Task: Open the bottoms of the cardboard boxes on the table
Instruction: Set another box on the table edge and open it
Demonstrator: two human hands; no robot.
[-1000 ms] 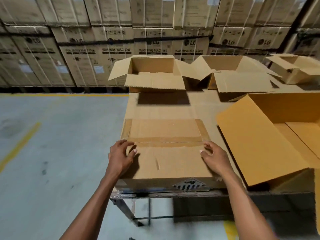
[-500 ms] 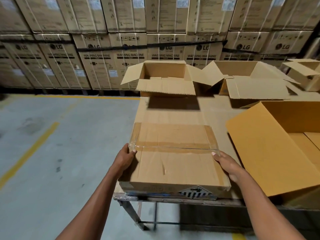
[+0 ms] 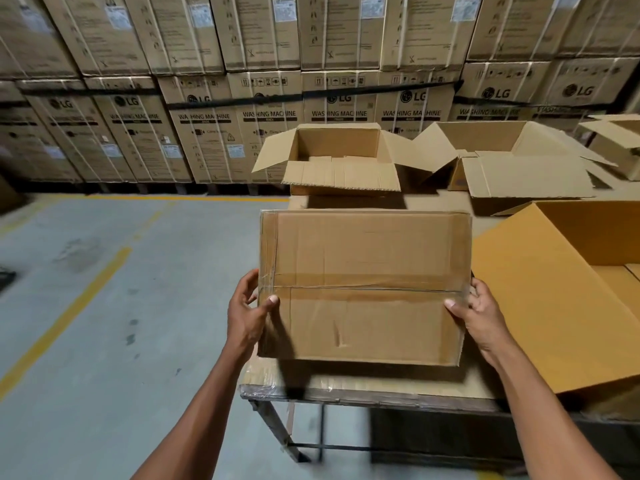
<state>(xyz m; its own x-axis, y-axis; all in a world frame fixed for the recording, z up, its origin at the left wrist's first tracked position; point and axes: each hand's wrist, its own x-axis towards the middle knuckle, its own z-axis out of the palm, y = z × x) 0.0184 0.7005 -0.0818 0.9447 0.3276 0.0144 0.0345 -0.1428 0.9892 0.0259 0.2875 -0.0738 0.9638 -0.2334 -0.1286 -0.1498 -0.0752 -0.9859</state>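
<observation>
box: we see a taped cardboard box (image 3: pixel 363 289) in the centre of the frame, tilted up so its broad sealed face looks toward us, near edge low over the front of the counter.
tape: clear tape (image 3: pixel 363 289) runs across the middle seam of that face from left to right, and more of it lines the left edge.
left hand: our left hand (image 3: pixel 247 315) is clamped on the box's left edge, thumb lying on the facing side just below the seam, fingers curled around behind.
right hand: our right hand (image 3: pixel 476 315) grips the right edge the same way, thumb on the front near the end of the seam.
hands: both are closed on the box, one at each side.
counter: the counter (image 3: pixel 346 393) fills the lower centre and right of the frame, its top covered in cardboard and its front edge wrapped in plastic film.
open boxes: one open box (image 3: pixel 341 157) sits at upper centre with its flaps spread, and a second open box (image 3: pixel 502 161) stands just to its right.
yellow box: a brighter yellow box (image 3: pixel 561 289) lies open at the right edge, beside the right hand.
stacks: large cartons (image 3: pixel 207 98) printed "washing machine" fill the top of the frame.
floor: grey floor (image 3: pixel 104 306) with yellow lines takes the left side.
</observation>
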